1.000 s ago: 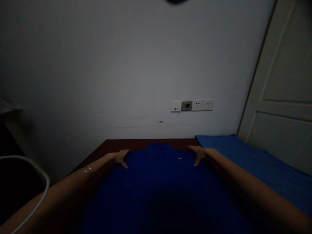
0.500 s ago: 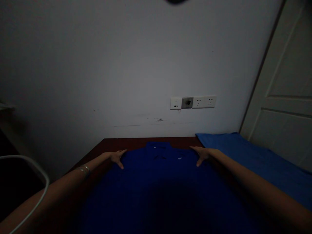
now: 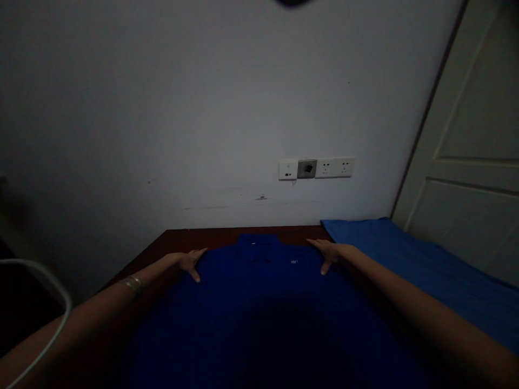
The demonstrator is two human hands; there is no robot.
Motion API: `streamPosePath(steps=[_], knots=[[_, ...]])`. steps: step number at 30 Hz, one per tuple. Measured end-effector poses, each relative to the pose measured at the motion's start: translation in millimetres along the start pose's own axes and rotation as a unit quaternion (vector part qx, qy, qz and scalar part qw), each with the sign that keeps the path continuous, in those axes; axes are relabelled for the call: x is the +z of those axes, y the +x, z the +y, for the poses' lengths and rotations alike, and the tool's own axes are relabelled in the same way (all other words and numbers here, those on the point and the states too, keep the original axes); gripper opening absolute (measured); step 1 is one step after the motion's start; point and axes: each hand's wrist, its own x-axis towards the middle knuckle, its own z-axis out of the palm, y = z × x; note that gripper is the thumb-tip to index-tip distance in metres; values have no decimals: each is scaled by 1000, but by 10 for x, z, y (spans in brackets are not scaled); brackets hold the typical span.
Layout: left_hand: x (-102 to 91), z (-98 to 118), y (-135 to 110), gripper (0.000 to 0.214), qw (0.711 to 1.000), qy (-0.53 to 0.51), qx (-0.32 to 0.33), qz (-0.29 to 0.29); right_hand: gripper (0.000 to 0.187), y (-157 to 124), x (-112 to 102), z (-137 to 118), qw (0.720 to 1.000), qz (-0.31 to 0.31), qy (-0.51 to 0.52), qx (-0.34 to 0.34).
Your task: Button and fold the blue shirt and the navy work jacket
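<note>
A dark blue collared shirt (image 3: 259, 286) lies spread out on a dark red-brown table (image 3: 178, 237), its collar toward the wall. Small white lettering shows on its chest at the right. My left hand (image 3: 190, 263) rests at the shirt's left shoulder, thumb and fingers spread apart. At the right shoulder edge, my right hand (image 3: 329, 254) touches the cloth in the same way, thumb held away from the fingers. Neither hand visibly grips the fabric. The lower part of the shirt fades into dark shadow.
A lighter blue cloth (image 3: 389, 248) covers the area at the right, beside a pale panelled door (image 3: 466, 200). Sockets and switches (image 3: 316, 168) sit on the wall behind the table. A white cable (image 3: 60, 302) loops across my left forearm in view.
The whole view has shifted slightly, so things appear a little further left. My right hand's fingers have moved slightly inward along the shirt's shoulder; my left hand stays nearly in place.
</note>
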Motion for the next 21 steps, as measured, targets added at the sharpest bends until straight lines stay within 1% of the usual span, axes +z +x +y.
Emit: streamPosePath(steps=[4,8,11,14,17,19,21], knots=[[-3,28,-9,135,1000,-10,-4,8,146,18,4,8,1000,-7,7,2],[-26,119,-62,134,1000,0,-9,16,147,1,1,-17,1000,-1,14,6],[-14,164,-88,133,998,18,-7,55,147,-14,10,-55,1000,14,6,5],[21,157,-97,128,995,22,-2,95,145,-40,33,-85,1000,24,6,11],[45,139,-114,115,995,11,-15,96,135,-86,52,-110,999,35,14,6],[48,141,-133,104,995,3,-26,96,124,-115,58,-129,999,42,14,-1],[48,156,-155,98,994,-4,-31,108,114,-129,64,-149,999,51,13,-2]])
